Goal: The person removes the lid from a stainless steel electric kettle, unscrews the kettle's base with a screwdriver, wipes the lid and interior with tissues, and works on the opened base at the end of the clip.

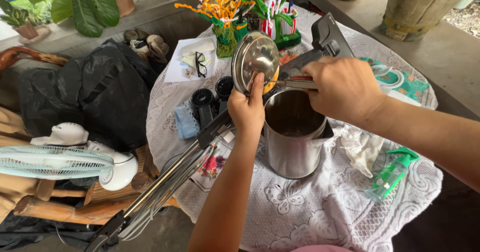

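A steel electric kettle stands open on a round table covered with a white lace cloth. My left hand holds the kettle's shiny round lid tilted upright at the kettle's far left rim. My right hand is closed on a tool with a red-and-metal handle, its tip pointing at the lid's hinge area above the kettle mouth. The kettle's dark handle sticks up behind my right hand.
Two small black fans, a blue cloth, glasses on paper, artificial flowers, a green spray bottle, a white rag and a metal rod crowd the table. A standing fan and a black bag lie left.
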